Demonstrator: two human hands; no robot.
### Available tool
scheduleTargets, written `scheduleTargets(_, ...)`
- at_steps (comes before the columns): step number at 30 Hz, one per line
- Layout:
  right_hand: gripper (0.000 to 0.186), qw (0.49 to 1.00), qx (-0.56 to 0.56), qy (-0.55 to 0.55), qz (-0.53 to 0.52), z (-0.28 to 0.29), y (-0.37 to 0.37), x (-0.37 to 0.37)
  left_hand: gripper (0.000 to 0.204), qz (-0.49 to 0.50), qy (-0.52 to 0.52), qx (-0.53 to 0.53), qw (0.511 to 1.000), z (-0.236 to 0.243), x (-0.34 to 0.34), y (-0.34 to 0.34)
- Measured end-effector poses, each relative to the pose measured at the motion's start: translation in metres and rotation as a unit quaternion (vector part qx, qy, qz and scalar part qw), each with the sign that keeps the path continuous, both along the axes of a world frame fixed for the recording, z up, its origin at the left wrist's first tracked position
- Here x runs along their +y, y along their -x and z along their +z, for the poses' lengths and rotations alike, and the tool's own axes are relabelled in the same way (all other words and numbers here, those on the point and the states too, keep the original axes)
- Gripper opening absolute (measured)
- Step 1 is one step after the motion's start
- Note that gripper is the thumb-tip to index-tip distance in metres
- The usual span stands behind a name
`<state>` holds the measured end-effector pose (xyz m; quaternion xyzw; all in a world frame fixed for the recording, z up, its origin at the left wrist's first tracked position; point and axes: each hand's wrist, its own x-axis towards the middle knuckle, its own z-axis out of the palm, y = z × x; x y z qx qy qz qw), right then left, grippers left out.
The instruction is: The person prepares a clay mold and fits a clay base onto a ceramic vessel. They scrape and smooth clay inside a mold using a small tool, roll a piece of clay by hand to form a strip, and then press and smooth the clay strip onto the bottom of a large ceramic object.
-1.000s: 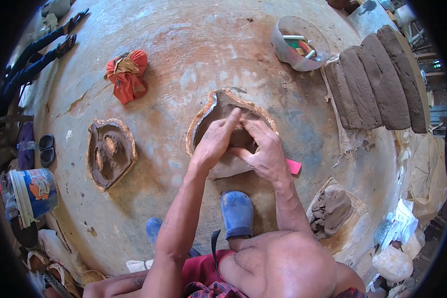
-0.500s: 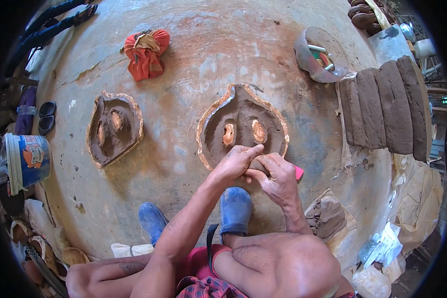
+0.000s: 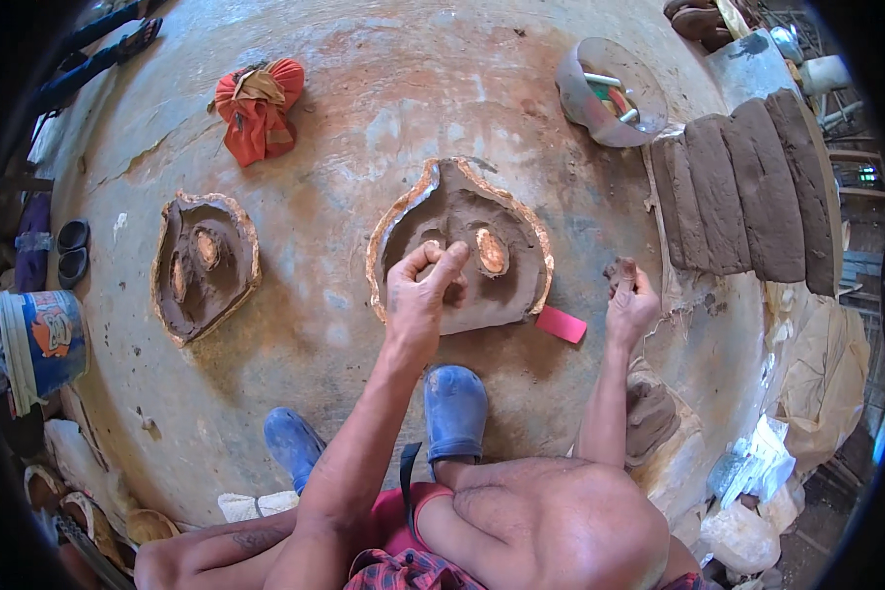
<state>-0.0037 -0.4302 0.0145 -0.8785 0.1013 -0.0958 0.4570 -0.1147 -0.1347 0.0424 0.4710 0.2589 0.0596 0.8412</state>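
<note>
A wide mould (image 3: 545, 246) with a rough orange-white rim lies on the floor before me, lined with dark clay and showing pale oval patches. My left hand (image 3: 421, 300) is closed over its near left part and hides one oval. Whatever its curled fingers hold is too hidden to name. Off to the right, my right hand (image 3: 632, 307) is raised and pinches a small lump of clay (image 3: 619, 272) at its fingertips. A flat pink scraper-like piece (image 3: 561, 325) rests at the mould's near right edge, between my hands.
A second clay-lined mould (image 3: 254, 251) lies to the left. Thick clay slabs (image 3: 747, 192) are stacked at the right, with a soft clay heap (image 3: 651, 413) nearer. Farther off are a translucent tub (image 3: 585, 103) and a red cloth bundle (image 3: 261, 113). A bucket (image 3: 54, 339) stands far left.
My hands were together at the mould's near edge and have parted. The right moved right with a clay lump; the left moved up over the mould. The pink piece now shows fully.
</note>
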Motion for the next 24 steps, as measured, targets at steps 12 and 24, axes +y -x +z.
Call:
scheduleTargets(12, 0.063, 0.978, 0.055, 0.201, 0.027, 0.040, -0.017, 0.035, 0.050, -0.083, 0.371, 0.005, 0.925, 0.002, -0.084, 0.007)
scheduleTargets(24, 0.098, 0.896, -0.046, -0.250, 0.364, 0.059, 0.053, 0.117, 0.096, -0.023, 0.117, -0.198, 0.973, 0.021, -0.097, -0.031)
